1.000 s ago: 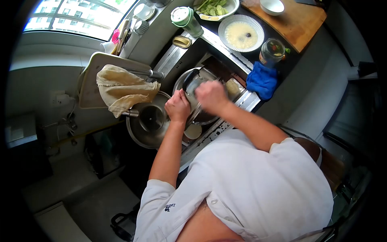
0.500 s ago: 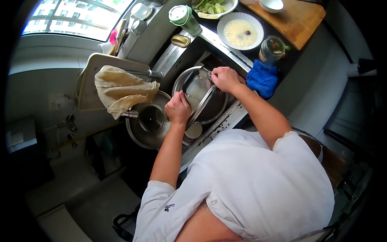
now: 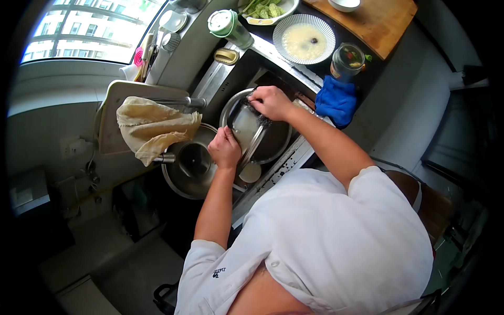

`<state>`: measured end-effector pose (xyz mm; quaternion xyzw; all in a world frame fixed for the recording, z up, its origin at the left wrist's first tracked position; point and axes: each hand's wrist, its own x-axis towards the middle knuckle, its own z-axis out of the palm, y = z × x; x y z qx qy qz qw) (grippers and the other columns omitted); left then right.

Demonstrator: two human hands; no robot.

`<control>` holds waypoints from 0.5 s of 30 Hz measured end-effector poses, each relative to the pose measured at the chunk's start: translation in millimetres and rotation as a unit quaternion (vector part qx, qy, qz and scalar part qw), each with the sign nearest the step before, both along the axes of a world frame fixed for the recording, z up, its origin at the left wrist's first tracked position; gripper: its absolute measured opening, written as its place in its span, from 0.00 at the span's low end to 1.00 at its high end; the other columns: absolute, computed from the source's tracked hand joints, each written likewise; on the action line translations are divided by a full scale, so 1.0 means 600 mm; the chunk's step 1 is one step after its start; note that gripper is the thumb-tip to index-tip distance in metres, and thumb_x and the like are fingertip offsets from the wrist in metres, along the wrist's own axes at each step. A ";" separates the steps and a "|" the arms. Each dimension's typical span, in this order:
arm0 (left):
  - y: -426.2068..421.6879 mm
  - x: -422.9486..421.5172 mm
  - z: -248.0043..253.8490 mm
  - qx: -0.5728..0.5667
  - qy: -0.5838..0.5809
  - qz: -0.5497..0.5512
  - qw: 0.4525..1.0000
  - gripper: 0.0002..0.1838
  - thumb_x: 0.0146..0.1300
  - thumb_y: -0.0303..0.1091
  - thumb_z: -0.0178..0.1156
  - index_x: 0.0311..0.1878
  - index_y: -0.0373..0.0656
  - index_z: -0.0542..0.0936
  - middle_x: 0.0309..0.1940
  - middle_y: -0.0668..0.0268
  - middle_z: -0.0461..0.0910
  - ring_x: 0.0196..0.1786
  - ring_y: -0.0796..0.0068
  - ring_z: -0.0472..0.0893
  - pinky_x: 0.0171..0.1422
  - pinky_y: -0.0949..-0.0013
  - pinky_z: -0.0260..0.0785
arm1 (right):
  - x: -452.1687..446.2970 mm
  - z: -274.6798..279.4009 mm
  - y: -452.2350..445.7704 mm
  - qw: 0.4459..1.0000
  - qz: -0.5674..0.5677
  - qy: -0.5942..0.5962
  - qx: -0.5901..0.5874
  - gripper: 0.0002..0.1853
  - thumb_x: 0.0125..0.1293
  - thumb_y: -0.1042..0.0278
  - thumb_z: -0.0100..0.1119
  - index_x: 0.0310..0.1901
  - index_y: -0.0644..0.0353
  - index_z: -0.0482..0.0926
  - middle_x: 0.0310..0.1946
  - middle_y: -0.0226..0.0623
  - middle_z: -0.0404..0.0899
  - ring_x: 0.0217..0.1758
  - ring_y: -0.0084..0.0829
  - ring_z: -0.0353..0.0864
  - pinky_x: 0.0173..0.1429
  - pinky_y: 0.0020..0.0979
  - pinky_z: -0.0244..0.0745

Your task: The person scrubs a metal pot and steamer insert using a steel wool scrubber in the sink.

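My left hand (image 3: 224, 148) grips the near-left edge of a round metal-rimmed lid (image 3: 247, 126), which is tilted over the sink. In my right hand (image 3: 270, 103) is a dark, curly scrubber (image 3: 263, 121), pressed at the lid's upper right part by its black handle. Beneath the lid a steel pot (image 3: 278, 142) sits in the sink, partly hidden. To the left of my left hand is a large steel bowl (image 3: 181, 176), under a faucet with a beige cloth (image 3: 152, 126) draped over it.
Beyond the sink are a striped plate of pale liquid (image 3: 303, 39), a glass jar (image 3: 347, 60), a blue cloth (image 3: 336, 101), a green-lidded cup (image 3: 231, 29), a wooden board (image 3: 386, 26) and a bowl of greens (image 3: 270, 20). A beige tray (image 3: 107, 123) leans at the left.
My right hand has moved left across the lid with the scrubber, from its right rim towards the handle. My left hand keeps its hold on the lid. The whole view has shifted slightly.
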<state>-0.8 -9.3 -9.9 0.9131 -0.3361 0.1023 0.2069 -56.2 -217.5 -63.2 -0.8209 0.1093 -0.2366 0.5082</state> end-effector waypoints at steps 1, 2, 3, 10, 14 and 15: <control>-0.001 -0.002 0.000 0.005 0.001 -0.002 1.000 0.18 0.72 0.40 0.50 0.26 0.43 0.72 0.20 0.52 0.76 0.24 0.44 0.76 0.28 0.48 0.66 | 0.004 -0.015 -0.012 1.000 0.007 -0.002 0.007 0.09 0.57 0.61 0.62 0.33 0.56 0.85 0.33 0.44 0.84 0.40 0.47 0.83 0.49 0.42 0.79; -0.003 -0.005 0.002 0.010 0.001 -0.004 1.000 0.18 0.72 0.40 0.50 0.26 0.43 0.72 0.20 0.52 0.76 0.24 0.44 0.76 0.27 0.48 0.66 | 0.006 -0.032 -0.027 1.000 -0.004 0.011 -0.011 0.09 0.57 0.61 0.62 0.33 0.56 0.85 0.33 0.44 0.84 0.40 0.47 0.83 0.47 0.42 0.79; -0.006 -0.005 0.001 0.012 0.002 -0.004 1.000 0.18 0.72 0.40 0.50 0.26 0.43 0.72 0.20 0.52 0.76 0.24 0.44 0.76 0.27 0.48 0.66 | 0.010 -0.036 -0.045 0.996 -0.016 0.074 -0.038 0.09 0.57 0.61 0.62 0.33 0.56 0.85 0.33 0.44 0.84 0.39 0.47 0.83 0.46 0.42 0.79; 0.004 0.002 -0.007 -0.008 0.004 0.013 1.000 0.18 0.72 0.41 0.50 0.26 0.44 0.73 0.19 0.52 0.75 0.23 0.43 0.76 0.27 0.48 0.66 | 0.020 0.002 -0.014 0.998 0.036 -0.021 -0.054 0.08 0.56 0.62 0.61 0.31 0.55 0.84 0.31 0.41 0.83 0.38 0.47 0.83 0.47 0.43 0.79; 0.000 -0.007 -0.002 -0.012 0.002 0.005 1.000 0.18 0.72 0.41 0.51 0.25 0.44 0.73 0.19 0.52 0.76 0.23 0.44 0.76 0.27 0.48 0.66 | 0.025 -0.044 -0.057 0.985 -0.004 0.124 -0.117 0.08 0.56 0.63 0.58 0.32 0.53 0.85 0.35 0.41 0.83 0.42 0.46 0.83 0.46 0.43 0.79; -0.004 -0.004 0.000 -0.018 0.002 0.000 1.000 0.18 0.72 0.41 0.51 0.25 0.44 0.73 0.19 0.52 0.76 0.23 0.44 0.76 0.27 0.49 0.66 | 0.029 -0.041 -0.058 0.988 0.005 0.095 -0.120 0.08 0.56 0.63 0.59 0.32 0.53 0.85 0.35 0.40 0.83 0.42 0.45 0.83 0.46 0.42 0.79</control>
